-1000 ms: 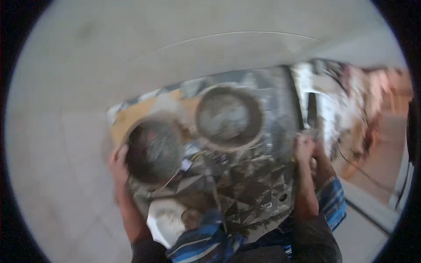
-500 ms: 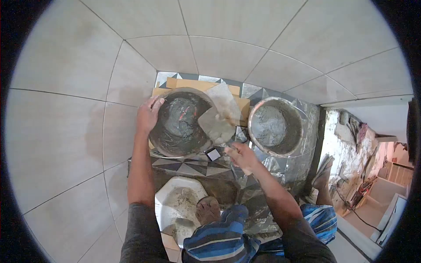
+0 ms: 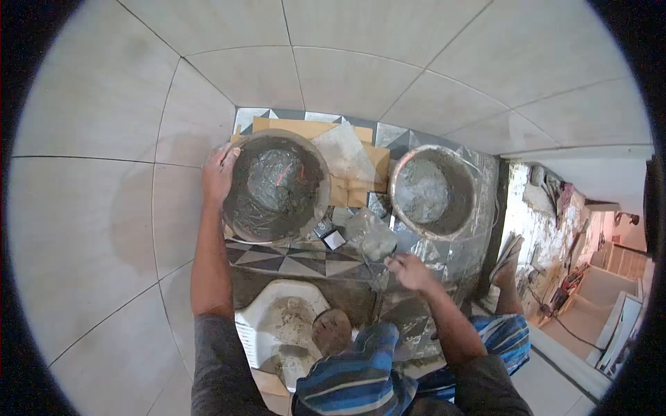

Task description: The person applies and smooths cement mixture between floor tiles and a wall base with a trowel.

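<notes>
My left hand [image 3: 219, 172] grips the left rim of a bucket [image 3: 322, 175] that holds wet grey mortar [image 3: 276, 182] with an orange-red streak on it. In my right hand [image 3: 412, 272] is the handle of a trowel [image 3: 372, 234], its blade carrying a grey lump. The blade is over the patterned floor, right of the bucket and a little nearer to me. A second bucket [image 3: 476, 202] stands beyond my right hand, with grey mortar [image 3: 421, 188] inside. A small dark box with a pale face [image 3: 334, 240] lies left of the blade.
Cardboard [image 3: 380, 165] and a loose pale triangular tile piece [image 3: 343, 149] lie behind the left bucket. A white squat toilet [image 3: 257, 326] is set in the floor by my foot [image 3: 331, 333]. Tiled walls [image 3: 90, 229] rise left and ahead. Tools and debris [image 3: 562, 291] lie at right.
The trowel has moved from the left bucket's right edge toward me and to the right. My left hand stays on the rim, and the view has shifted slightly.
</notes>
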`<state>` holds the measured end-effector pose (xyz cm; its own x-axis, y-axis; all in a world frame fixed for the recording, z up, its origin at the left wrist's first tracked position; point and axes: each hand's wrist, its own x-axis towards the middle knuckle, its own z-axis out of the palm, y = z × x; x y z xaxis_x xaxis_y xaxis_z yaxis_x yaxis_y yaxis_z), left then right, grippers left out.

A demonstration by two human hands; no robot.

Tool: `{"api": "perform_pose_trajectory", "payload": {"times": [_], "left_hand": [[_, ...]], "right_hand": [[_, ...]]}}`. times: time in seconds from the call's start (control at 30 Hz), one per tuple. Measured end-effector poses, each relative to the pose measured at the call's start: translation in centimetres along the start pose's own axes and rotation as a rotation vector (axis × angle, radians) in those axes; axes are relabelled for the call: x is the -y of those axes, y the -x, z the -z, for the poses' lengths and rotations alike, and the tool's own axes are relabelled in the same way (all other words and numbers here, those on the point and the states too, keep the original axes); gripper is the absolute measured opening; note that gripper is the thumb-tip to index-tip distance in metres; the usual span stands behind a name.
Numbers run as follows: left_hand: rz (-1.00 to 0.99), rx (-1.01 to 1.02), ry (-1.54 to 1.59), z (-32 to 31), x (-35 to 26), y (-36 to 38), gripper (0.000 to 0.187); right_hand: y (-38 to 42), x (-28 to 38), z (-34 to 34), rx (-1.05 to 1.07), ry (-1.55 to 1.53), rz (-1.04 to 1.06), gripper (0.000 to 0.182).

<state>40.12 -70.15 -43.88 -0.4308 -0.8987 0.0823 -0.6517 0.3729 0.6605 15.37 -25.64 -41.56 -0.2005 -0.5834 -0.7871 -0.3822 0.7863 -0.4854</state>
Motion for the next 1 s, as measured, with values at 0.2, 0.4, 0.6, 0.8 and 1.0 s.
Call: {"api": "perform_pose_trajectory", "payload": {"times": [0.2,0.4,0.6,0.8,1.0], "left_hand": [[0.047,0.080,-0.113,0.4,-2.6,0.1,0.048],[0.051,0.108,-0.043,-0.3,-2.0,0.4,0.043],[-0.017,0.126,-0.062,-1.3,1.3,-0.1,0.042],[0.068,0.226,-0.151,-1.4,1.2,-0.6,0.049],[-0.197,0.243,-0.295,-1.7,6.3,-1.7,0.057]], "right_hand": [[-3.4,7.0,-0.4,-0.034,-0.616,-0.024,0.034],[-7.5,6.2,-1.5,-0.001,-0.370,0.017,0.049],[2.2,-2.0,0.5,-0.032,0.001,-0.062,0.052],[14.9,-14.1,0.0,-0.237,0.035,-0.147,0.065],[13.9,-25.3,2.3,-0.614,-0.175,-0.593,0.042]]}}
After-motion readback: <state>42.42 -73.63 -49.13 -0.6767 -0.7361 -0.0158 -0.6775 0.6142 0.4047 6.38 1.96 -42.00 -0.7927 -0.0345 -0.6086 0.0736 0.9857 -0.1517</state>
